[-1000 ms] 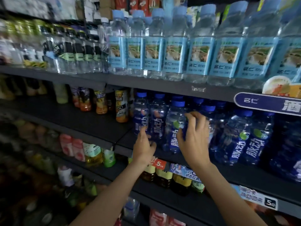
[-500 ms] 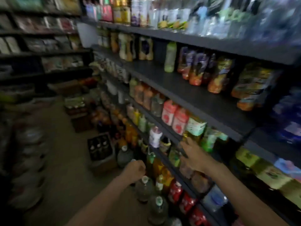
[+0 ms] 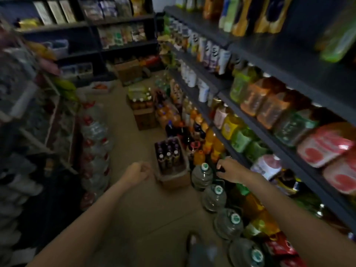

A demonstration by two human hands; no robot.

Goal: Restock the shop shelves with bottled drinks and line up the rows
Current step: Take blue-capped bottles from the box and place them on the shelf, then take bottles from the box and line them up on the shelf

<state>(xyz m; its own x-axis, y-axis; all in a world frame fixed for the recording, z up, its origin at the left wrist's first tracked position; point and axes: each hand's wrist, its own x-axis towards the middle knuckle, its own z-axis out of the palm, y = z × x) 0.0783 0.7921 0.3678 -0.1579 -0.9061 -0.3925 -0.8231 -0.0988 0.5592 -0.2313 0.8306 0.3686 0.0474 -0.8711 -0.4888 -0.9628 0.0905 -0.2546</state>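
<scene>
Both my hands are free: my left hand (image 3: 137, 171) is loosely curled on nothing, and my right hand (image 3: 229, 168) hangs with fingers drooping over the floor stock. Between them sits the open carton of dark bottles (image 3: 169, 157), caps up, at my twelve o'clock. I judge my left the nearer, just beside the carton's near corner.
</scene>
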